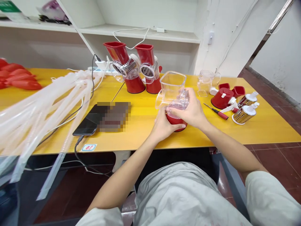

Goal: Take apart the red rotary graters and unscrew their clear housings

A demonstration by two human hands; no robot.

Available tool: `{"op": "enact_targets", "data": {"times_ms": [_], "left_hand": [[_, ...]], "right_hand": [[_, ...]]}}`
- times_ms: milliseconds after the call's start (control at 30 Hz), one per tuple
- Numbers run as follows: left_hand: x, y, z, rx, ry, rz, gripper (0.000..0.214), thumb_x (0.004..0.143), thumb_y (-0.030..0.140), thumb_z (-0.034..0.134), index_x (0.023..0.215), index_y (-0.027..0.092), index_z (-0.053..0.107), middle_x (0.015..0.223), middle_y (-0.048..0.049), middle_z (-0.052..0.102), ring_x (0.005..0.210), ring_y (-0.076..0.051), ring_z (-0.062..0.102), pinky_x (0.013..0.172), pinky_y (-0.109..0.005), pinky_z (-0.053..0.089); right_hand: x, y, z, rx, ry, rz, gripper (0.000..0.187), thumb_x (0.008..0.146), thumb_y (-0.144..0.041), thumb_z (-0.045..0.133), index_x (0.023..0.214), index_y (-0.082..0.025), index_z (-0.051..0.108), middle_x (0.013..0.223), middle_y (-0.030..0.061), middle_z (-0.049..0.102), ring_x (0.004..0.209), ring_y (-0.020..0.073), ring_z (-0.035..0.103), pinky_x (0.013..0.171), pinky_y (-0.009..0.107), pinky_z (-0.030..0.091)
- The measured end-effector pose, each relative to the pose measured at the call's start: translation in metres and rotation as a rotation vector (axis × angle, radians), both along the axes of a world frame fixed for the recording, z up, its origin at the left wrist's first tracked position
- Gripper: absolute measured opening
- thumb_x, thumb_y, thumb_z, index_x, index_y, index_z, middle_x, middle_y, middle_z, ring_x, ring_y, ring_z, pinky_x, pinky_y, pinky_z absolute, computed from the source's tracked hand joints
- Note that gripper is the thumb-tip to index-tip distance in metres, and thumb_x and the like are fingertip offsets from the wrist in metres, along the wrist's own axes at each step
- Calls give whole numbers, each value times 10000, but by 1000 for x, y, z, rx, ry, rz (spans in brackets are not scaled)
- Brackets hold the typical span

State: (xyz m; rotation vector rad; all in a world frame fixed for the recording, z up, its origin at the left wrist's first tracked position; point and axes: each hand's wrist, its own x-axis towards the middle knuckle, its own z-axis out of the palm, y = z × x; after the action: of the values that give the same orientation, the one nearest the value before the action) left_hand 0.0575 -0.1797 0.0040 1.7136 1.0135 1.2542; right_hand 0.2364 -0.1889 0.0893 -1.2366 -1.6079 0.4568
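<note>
Facing the yellow table [145,128], you have a sheaf of clear plastic sleeves [47,103] fanned across its left side and two assembled red graters [135,67] standing at the back. Near the front edge, the clear hopper body [171,84] sits upright on its red base [176,122]. Your left hand [164,125] curls around the base from below. Your right hand [191,111] closes over the hopper's lower barrel. A red-handled screwdriver [217,112] lies just right of your hands.
</note>
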Motion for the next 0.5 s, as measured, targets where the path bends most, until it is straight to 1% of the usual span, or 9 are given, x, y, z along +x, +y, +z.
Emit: {"op": "enact_targets", "data": {"times_ms": [67, 167, 233, 333, 433, 500], "left_hand": [[11, -8, -1, -47, -38, -15, 1125, 612, 395, 1191, 1544, 239, 579, 1595, -206, 680, 1579, -465, 649, 1394, -709, 469], [28, -18, 2, -53, -153, 42, 1135, 696, 380, 1152, 1595, 250, 472, 1651, -213, 639, 1580, -431, 654, 1384, -659, 493], [38, -22, 5, -36, -220, 84, 1039, 727, 373, 1131, 1541, 245, 498, 1622, -203, 657, 1544, -413, 684, 1357, -627, 526], [47, -24, 11, -37, -263, 98, 844, 768, 364, 1100, 1407, 230, 564, 1489, -180, 730, 1434, -392, 752, 1286, -599, 585], [48, -24, 14, -52, -277, 94, 771, 787, 352, 1075, 1355, 228, 569, 1404, -167, 764, 1368, -387, 785, 1230, -591, 618], [46, -24, 14, -58, -274, 104, 756, 782, 341, 1060, 1345, 232, 567, 1405, -166, 768, 1373, -392, 786, 1223, -596, 618]], "right_hand": [[-2, -2, -1, 8, 5, -42, 851, 732, -616, 1057, 1330, -299, 542, 1219, 62, 809, 1077, 322, 820, 1009, 563, 726], [-7, -5, -2, 21, 7, -89, 861, 725, -633, 1064, 1303, -302, 519, 1233, 74, 796, 1107, 343, 817, 1025, 574, 717], [-10, -8, -3, 26, 7, -111, 864, 741, -654, 1058, 1306, -301, 507, 1255, 89, 792, 1142, 359, 816, 1038, 589, 713], [-12, -11, -5, 36, 4, -121, 871, 764, -699, 1044, 1311, -296, 499, 1268, 102, 788, 1168, 368, 815, 1026, 587, 709], [-10, -10, -6, 49, -1, -103, 856, 779, -708, 1038, 1305, -298, 500, 1239, 89, 791, 1149, 357, 817, 1008, 572, 710], [-7, -8, -5, 59, -8, -80, 846, 767, -671, 1055, 1298, -304, 508, 1220, 76, 794, 1129, 345, 819, 1002, 562, 715]]}}
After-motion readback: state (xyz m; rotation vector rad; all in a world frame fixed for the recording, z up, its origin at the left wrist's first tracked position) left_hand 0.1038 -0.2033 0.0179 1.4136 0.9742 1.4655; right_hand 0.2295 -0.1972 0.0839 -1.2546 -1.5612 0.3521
